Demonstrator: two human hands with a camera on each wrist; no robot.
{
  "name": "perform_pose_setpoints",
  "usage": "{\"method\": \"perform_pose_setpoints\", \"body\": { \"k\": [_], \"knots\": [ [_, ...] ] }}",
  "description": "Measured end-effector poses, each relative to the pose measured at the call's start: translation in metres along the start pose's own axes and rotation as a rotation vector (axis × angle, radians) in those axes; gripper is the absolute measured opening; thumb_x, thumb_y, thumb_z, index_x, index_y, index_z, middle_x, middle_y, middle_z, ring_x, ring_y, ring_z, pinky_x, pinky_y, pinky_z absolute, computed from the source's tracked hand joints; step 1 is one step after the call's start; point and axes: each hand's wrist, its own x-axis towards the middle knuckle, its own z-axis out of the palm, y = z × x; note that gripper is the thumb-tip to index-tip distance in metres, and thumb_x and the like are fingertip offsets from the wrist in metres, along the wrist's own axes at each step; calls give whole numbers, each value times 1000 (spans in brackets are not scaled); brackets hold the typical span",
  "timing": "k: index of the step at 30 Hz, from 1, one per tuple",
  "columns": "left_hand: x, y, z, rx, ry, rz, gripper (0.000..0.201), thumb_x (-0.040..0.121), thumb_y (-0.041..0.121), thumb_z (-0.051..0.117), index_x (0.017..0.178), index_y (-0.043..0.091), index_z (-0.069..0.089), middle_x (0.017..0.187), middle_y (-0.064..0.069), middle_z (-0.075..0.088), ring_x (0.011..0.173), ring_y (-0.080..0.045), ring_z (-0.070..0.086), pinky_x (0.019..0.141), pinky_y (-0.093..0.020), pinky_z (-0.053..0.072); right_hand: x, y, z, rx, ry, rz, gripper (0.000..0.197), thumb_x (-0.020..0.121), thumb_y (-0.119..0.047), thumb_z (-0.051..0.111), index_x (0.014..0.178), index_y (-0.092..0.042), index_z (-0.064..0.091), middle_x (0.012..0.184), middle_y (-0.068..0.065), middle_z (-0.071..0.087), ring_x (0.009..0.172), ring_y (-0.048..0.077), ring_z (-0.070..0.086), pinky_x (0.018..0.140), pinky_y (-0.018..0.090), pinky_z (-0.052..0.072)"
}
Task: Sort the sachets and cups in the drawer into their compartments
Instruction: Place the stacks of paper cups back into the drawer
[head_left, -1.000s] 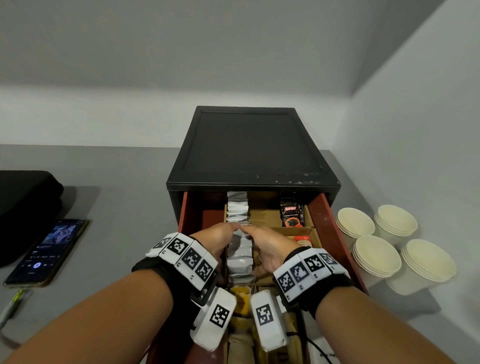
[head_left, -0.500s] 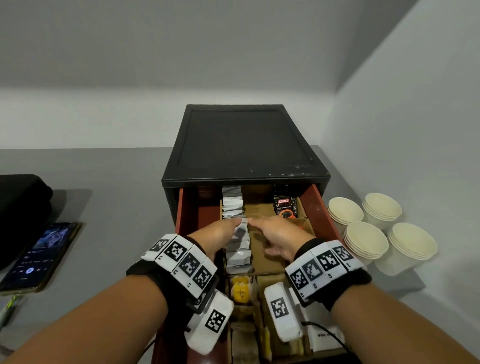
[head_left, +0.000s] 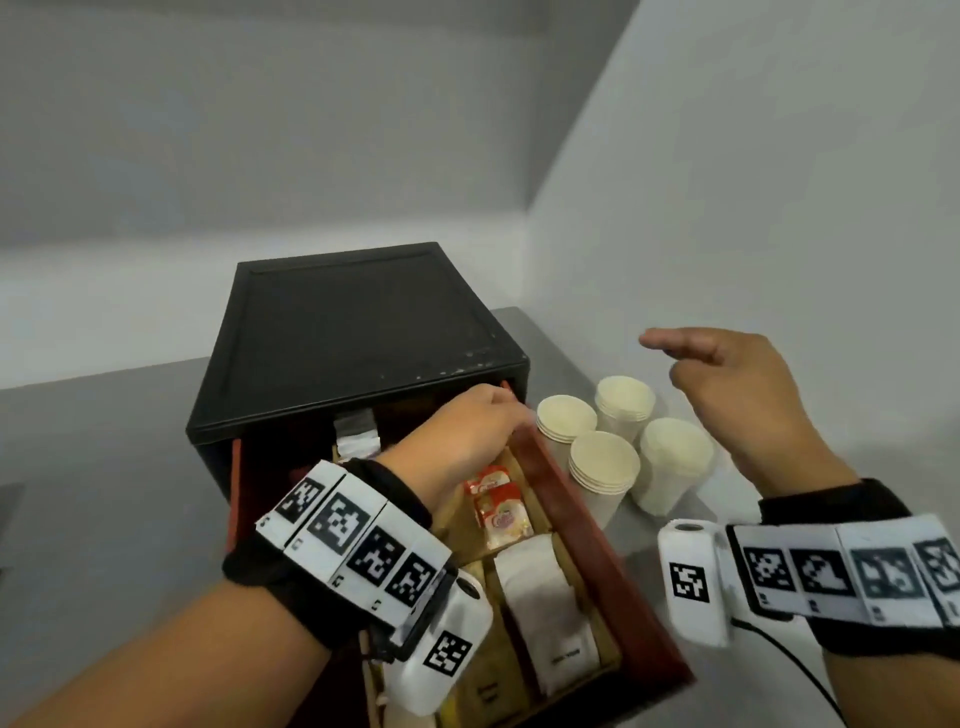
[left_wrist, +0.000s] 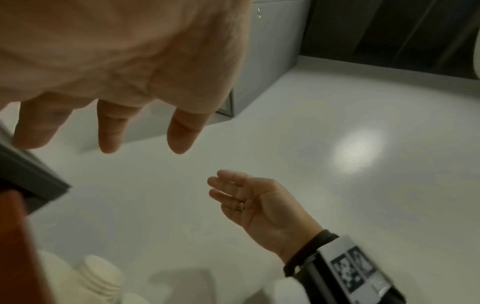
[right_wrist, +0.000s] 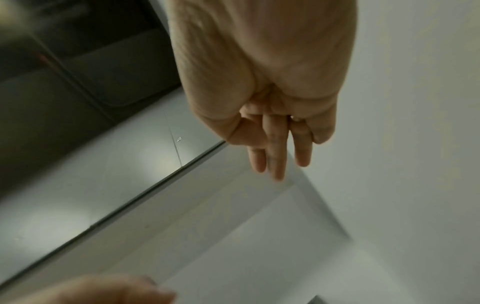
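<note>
The red drawer (head_left: 584, 525) stands pulled out of the black cabinet (head_left: 353, 322). Its dividers hold a row of grey and white sachets (head_left: 356, 434), red-and-white sachets (head_left: 500, 506) and white sachets (head_left: 545, 587). My left hand (head_left: 496, 413) hovers over the drawer's right rear corner with its fingers (left_wrist: 109, 131) relaxed and nothing in them. Several stacks of cream paper cups (head_left: 605, 465) stand on the counter right of the drawer. Above them my right hand (head_left: 691, 358) hangs in the air, with fingers (right_wrist: 278, 156) extended and empty.
A white wall (head_left: 779, 208) rises close behind and to the right of the cups. The grey counter (head_left: 104, 441) stretches to the left of the cabinet. The cup stacks (left_wrist: 101, 275) stand tight against the drawer's right wall.
Both hands have left the row of grey sachets. The right hand rose and swung right, over the cups. The left hand shifted to the drawer's right rear corner. The view turned right.
</note>
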Motion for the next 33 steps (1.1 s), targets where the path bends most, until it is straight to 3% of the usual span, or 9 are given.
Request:
{"method": "perform_pose_setpoints", "body": {
  "k": [2, 4, 9, 11, 15, 19, 23, 29, 33],
  "knots": [
    [3, 12, 17, 25, -16, 53, 20, 94, 28, 52, 114, 25, 55, 95, 12, 53, 83, -3, 49, 71, -20, 39, 1, 20, -20, -91, 74, 0, 39, 86, -4, 50, 108, -32, 66, 146, -4, 43, 131, 13, 43, 109, 29, 33],
    [8, 21, 32, 40, -18, 78, 21, 92, 28, 54, 114, 26, 53, 107, 7, 57, 91, -5, 51, 75, -22, 40, 1, 46, -33, -155, 56, 19, 44, 89, -12, 55, 127, -32, 55, 153, -6, 29, 140, 13, 29, 111, 29, 23],
    [12, 33, 69, 37, -18, 70, 30, 91, 27, 56, 121, 22, 53, 116, 4, 54, 104, -12, 49, 78, -26, 41, -6, 126, -38, -66, 23, 135, 83, 80, -22, 72, 148, -25, 24, 154, -3, 27, 140, 17, 27, 114, 37, 25],
    [14, 34, 79, 50, -9, 70, 33, 92, 26, 56, 124, 20, 53, 112, 6, 51, 99, -10, 47, 80, -25, 37, -4, 163, -32, -18, 21, 201, 93, 75, -24, 78, 149, -20, 21, 154, 1, 27, 140, 19, 29, 114, 43, 28],
    [18, 34, 90, 65, 59, 54, 17, 91, 25, 56, 108, 24, 53, 95, 9, 53, 81, -3, 47, 67, -21, 40, -4, 216, -10, 96, -49, 304, 101, 69, -20, 82, 148, -16, 19, 154, 3, 28, 139, 20, 29, 115, 40, 26],
    [21, 33, 101, 74, 96, 57, 23, 90, 25, 57, 112, 23, 54, 106, 5, 53, 97, -10, 49, 82, -26, 37, 2, 235, 16, 183, -44, 263, 98, 64, -13, 85, 141, -30, 26, 139, -6, 42, 130, 15, 38, 109, 38, 33],
    [25, 30, 110, 74, 112, 58, 19, 90, 26, 57, 109, 26, 52, 105, 6, 51, 93, -10, 48, 79, -25, 38, 13, 249, 33, 248, 34, 255, 96, 59, -9, 85, 135, -34, 31, 137, -2, 47, 126, 20, 45, 105, 46, 42],
    [29, 31, 111, 59, 154, 100, 30, 89, 25, 59, 119, 25, 53, 123, 2, 53, 103, -13, 50, 79, -24, 39, 26, 233, 26, 320, 93, 241, 75, 70, 2, 72, 134, -15, 37, 115, -1, 51, 103, 20, 54, 84, 29, 43],
    [29, 36, 105, -26, 181, 163, 43, 88, 28, 61, 129, 26, 48, 136, 3, 45, 114, -13, 45, 82, -23, 37, 35, 197, 1, 305, 110, 83, 63, 70, -4, 73, 119, -27, 41, 105, -6, 54, 98, 17, 55, 76, 27, 43]
  ]
}}
